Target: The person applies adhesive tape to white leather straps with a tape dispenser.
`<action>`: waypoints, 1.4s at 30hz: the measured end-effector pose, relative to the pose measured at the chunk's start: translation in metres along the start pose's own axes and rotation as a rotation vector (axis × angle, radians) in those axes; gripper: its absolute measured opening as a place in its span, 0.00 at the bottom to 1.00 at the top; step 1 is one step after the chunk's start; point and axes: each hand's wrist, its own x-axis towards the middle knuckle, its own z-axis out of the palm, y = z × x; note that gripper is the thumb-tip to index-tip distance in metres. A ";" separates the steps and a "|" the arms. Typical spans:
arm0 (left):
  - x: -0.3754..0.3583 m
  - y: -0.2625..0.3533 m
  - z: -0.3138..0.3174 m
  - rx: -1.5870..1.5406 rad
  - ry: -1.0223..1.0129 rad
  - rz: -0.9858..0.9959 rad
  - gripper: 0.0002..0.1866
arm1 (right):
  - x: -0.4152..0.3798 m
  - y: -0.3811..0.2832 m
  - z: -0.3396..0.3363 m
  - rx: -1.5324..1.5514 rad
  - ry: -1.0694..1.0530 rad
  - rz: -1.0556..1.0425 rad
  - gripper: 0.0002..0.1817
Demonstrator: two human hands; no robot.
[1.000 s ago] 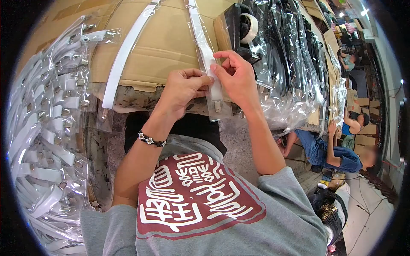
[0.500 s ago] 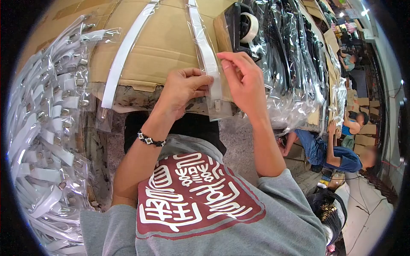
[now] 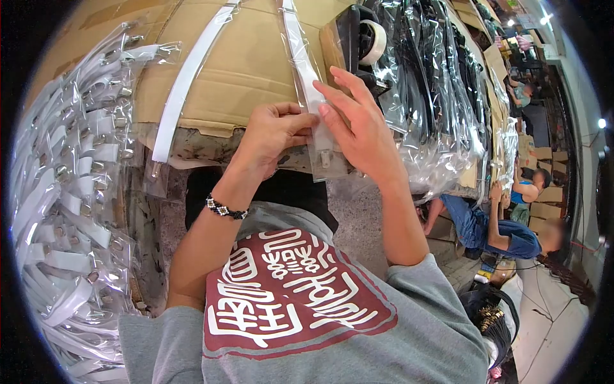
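A white belt in a clear plastic sleeve [image 3: 309, 77] lies lengthwise over the cardboard, its metal end hanging at the near edge. My left hand [image 3: 276, 131] is closed, with thumb and forefinger pinching the left side of this sleeve. From the right, my right hand [image 3: 361, 131] reaches onto the same sleeve, fingers apart and stretched out, the thumb and forefinger touching its surface. To the left, a second sleeved white belt [image 3: 185, 89] lies across the cardboard, apart from both hands.
A big heap of sleeved white belts [image 3: 77, 211] fills the left side. Black belts in plastic [image 3: 428, 83] are piled at the right, beside a tape dispenser [image 3: 368, 41]. The cardboard [image 3: 256, 57] covers the work surface. Other people [image 3: 511, 237] sit farther right.
My right hand has shifted left and spread its fingers, coming onto the sleeve from its right edge. My left hand keeps its pinch in nearly the same place.
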 end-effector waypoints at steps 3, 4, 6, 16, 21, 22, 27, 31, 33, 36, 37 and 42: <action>0.001 -0.002 0.000 -0.009 0.003 -0.006 0.07 | -0.001 0.003 -0.001 -0.069 -0.053 -0.014 0.18; 0.002 -0.002 0.000 -0.014 0.004 -0.008 0.07 | -0.001 0.001 -0.001 -0.072 -0.065 -0.003 0.19; 0.002 -0.002 -0.001 -0.009 0.005 -0.002 0.07 | -0.001 -0.002 -0.001 -0.058 -0.058 0.009 0.19; 0.002 -0.002 -0.002 -0.019 -0.009 0.005 0.06 | -0.002 -0.004 -0.002 0.020 -0.071 0.008 0.21; 0.004 -0.005 -0.002 -0.037 -0.009 0.009 0.05 | -0.006 0.002 -0.003 -0.042 -0.103 -0.010 0.24; 0.004 -0.005 -0.003 -0.038 -0.002 0.012 0.05 | -0.006 -0.001 -0.002 -0.009 -0.071 0.011 0.24; 0.003 -0.004 -0.001 -0.006 0.004 0.002 0.05 | -0.011 0.006 -0.002 -0.021 -0.111 0.053 0.27; 0.000 0.000 0.001 0.003 0.026 -0.004 0.05 | -0.011 0.001 0.001 0.057 -0.052 0.092 0.28; 0.002 -0.002 0.000 0.001 0.015 -0.001 0.05 | -0.012 0.001 0.000 0.054 -0.054 0.096 0.28; 0.001 -0.002 0.000 0.009 0.015 -0.001 0.05 | -0.014 0.004 0.001 0.029 -0.096 0.103 0.30; 0.001 -0.001 0.000 0.012 0.019 0.000 0.05 | -0.013 0.000 0.001 0.056 -0.072 0.113 0.30; -0.001 -0.001 0.003 -0.006 0.023 0.001 0.05 | -0.015 0.006 0.001 0.022 -0.113 0.090 0.31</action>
